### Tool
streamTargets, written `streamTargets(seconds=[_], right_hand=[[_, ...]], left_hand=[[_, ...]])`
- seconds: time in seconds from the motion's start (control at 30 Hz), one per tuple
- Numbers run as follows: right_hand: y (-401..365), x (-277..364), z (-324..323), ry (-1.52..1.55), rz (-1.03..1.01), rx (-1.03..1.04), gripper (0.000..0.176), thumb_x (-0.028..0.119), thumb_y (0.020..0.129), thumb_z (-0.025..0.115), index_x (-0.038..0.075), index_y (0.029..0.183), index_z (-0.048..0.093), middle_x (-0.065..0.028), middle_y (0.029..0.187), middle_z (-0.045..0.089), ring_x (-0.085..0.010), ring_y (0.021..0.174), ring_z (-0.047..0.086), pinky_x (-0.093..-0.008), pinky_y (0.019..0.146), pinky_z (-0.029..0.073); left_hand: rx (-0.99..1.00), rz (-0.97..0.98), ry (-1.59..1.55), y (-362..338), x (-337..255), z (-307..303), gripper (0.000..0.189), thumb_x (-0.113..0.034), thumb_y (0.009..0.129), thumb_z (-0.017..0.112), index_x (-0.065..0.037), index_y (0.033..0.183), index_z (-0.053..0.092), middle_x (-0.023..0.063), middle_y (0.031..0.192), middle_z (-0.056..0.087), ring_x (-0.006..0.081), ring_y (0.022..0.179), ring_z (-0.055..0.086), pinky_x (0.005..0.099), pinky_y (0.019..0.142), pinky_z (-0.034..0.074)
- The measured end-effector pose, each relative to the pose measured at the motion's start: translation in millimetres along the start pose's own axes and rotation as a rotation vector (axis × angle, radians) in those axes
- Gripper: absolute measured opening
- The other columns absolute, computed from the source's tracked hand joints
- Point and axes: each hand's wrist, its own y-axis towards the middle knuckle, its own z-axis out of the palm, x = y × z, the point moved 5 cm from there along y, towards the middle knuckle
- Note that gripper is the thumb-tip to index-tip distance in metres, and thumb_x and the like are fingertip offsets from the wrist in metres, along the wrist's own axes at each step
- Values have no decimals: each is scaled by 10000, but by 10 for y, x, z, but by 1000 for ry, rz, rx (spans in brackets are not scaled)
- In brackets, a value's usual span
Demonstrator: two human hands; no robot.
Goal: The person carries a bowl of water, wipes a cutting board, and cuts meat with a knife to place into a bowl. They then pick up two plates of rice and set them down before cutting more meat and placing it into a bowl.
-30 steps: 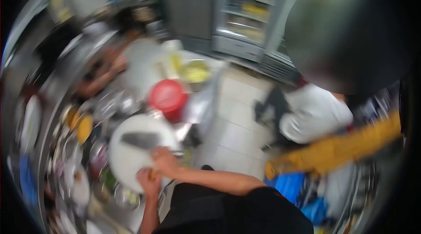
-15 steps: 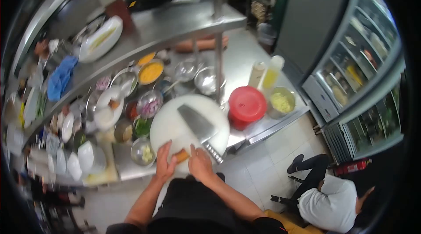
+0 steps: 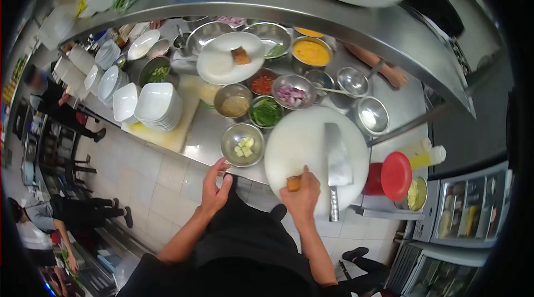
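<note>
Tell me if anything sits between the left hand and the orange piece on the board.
Nothing visible does. The open left hand hovers off the counter edge; the orange piece sits at the board's near rim, held by the right hand.

Cleaver [image 3: 337,158]: no mark you can read.
Fridge shelves [image 3: 473,213]: packs too blurred for you to read.

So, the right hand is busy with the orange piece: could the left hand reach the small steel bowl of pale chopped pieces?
Probably yes. The left hand is open and empty, close in front of the small steel bowl of pale chopped pieces, with nothing between them.
</note>
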Motion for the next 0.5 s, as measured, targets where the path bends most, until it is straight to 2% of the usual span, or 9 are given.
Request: streamTargets(seconds=[0.1,0.2,0.23,0.27,0.33,0.37,0.4,0.47,0.5], right_hand=[[440,314,10,199,-134,36,813,120,592,696,-22,1347,428,-177,1104,547,-353,1054,494,-453,930,411],[1380,938,241,307,-312,141,927,100,576,702,43,1426,338,-164,1102,552,-343,1057,498,-435,941,412],[1749,1179,344,348,-442,188,931,85,570,696,44,1428,338,-163,1066,562,-335,1020,515,-428,929,415],[2102,1380,512,252,-576,124,924,73,566,688,46,1425,348,-153,1027,566,-338,977,523,-419,914,418],[2830,1616,995,250,-662,212,875,69,578,682,42,1399,382,-168,1044,578,-344,942,545,-415,891,433],[3118,1841,1120,330,-645,350,816,100,601,685,48,1370,417,-200,1060,590,-362,927,571,-420,878,446],[3469,1706,1458,141,-678,351,829,18,610,650,71,1398,397,-120,1003,612,-301,1004,553,-389,934,418],[3828,1849,1724,18,-616,508,835,23,616,645,114,1406,391,-150,1165,561,-292,1181,492,-385,1042,340],[3886,1893,1759,10,-610,507,835,23,616,645,114,1406,391,-150,1165,561,-292,1181,492,-385,1042,340]], left_hand=[[15,-9,-88,163,92,-201,477,-193,899,596,-10,1322,472,149,1096,613,234,1010,571,337,849,439],[85,16,-114,385,250,-472,483,-193,898,600,-6,1323,468,150,1103,620,236,1014,570,342,869,436],[129,33,-114,468,291,-563,487,-208,907,592,-2,1328,461,152,1111,627,228,1013,567,338,880,426],[144,53,-90,552,338,-688,464,-152,879,606,-1,1302,489,159,1102,631,253,1008,581,346,883,438],[140,49,-84,686,440,-994,443,-133,867,615,-1,1277,511,160,1089,628,268,1007,585,353,887,446],[135,48,-56,747,486,-1147,423,-113,854,623,-1,1252,533,161,1075,626,282,1005,588,360,890,454],[110,19,-64,788,541,-1300,395,-96,850,624,3,1224,550,168,1046,634,287,979,600,361,876,462],[107,-16,-69,836,619,-1552,386,-98,853,622,6,1218,553,170,1039,635,289,967,605,361,869,465],[100,-54,-60,848,657,-1663,377,-100,857,620,8,1212,556,172,1033,636,290,954,609,361,862,468]])
